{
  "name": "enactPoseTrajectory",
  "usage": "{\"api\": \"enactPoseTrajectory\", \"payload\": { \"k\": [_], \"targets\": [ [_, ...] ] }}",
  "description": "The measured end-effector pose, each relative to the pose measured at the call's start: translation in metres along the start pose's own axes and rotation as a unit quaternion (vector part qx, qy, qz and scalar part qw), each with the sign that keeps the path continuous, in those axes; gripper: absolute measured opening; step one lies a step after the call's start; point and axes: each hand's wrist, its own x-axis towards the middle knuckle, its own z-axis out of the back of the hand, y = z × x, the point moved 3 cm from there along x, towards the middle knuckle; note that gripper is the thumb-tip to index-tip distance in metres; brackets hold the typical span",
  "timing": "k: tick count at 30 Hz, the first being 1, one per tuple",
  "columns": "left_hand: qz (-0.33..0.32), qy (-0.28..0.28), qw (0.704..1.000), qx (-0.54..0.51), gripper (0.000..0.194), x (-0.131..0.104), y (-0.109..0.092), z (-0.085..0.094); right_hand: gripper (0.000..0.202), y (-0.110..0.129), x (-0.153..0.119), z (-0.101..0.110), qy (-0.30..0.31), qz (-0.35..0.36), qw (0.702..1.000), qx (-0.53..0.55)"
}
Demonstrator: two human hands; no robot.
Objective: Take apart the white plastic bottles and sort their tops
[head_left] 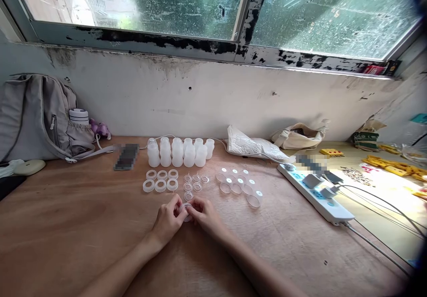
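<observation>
My left hand (168,222) and my right hand (206,214) meet at the middle of the wooden table (83,225). Together they pinch a small clear plastic piece (186,209); what kind of part it is I cannot tell. Just beyond the hands lie several small clear valves (192,184). To their left sit white rings (160,180) in two rows. To the right lie several clear round caps (238,183). A row of several white plastic bottles (180,151) stands further back.
A grey backpack (36,116) leans on the wall at the far left, a phone (126,156) beside it. A white power strip (315,193) with plugs and cables lies at the right. White bags (253,145) and yellow parts (393,165) sit at the back right.
</observation>
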Motion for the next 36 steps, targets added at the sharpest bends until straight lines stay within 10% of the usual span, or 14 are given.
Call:
{"api": "enactPoseTrajectory", "payload": {
  "k": [12,36],
  "targets": [
    [0.025,0.018,0.997,-0.077,0.019,0.005,0.002,0.006,0.023,-0.01,0.006,-0.005,-0.021,0.012,0.99,0.138],
    [0.026,0.031,0.995,-0.091,0.015,0.002,-0.002,0.004,0.019,-0.006,0.003,-0.002,-0.021,0.022,0.996,0.079]
  ]
}}
